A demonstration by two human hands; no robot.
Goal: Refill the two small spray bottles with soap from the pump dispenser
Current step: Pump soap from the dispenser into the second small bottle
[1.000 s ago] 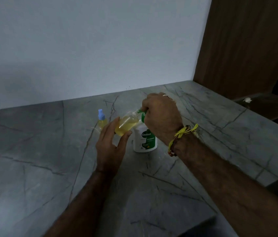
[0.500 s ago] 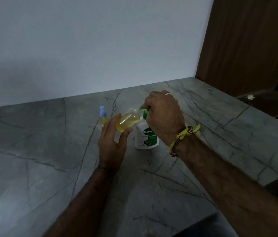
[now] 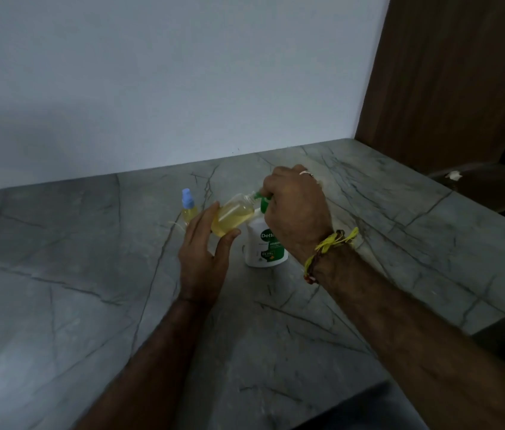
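A small clear plastic spray bottle holding yellow liquid (image 3: 232, 215) is held tilted above the grey veined stone counter (image 3: 90, 274), its neck pointing up and to the right; the left hand (image 3: 204, 259) grasps its lower body, the thumb under the near side and the fingers wrapped over the far left side, so the base sits between thumb and fingers; the bottle's open mouth meets the green nozzle of the white pump dispenser with a green label (image 3: 265, 246), which stands on the counter just right of the left hand; the right hand (image 3: 296, 209), wearing a yellow thread wristband (image 3: 328, 246), is clenched over the green pump head, hiding most of it; a second small spray bottle with a pale blue cap (image 3: 188, 207) stands upright on the counter, just left of and beyond the held one.
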